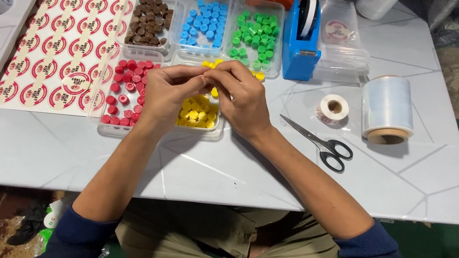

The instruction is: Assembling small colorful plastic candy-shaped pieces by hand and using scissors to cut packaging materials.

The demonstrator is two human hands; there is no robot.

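Observation:
My left hand [164, 91] and my right hand [241, 95] meet fingertip to fingertip above a clear tray of small yellow pieces [199, 113]. The fingers are pinched together on something small that I cannot make out. A yellow piece [214, 92] shows just under the right fingers. A clear tray of red pieces [124, 93] lies under the left hand.
Trays of brown [149, 20], blue [204, 22] and green pieces [257, 33] line the back. A sheet of round stickers [55, 50] lies left. A blue tape dispenser [302, 37], a small tape roll [333, 108], a plastic film roll [387, 108] and black-handled scissors [323, 143] sit right.

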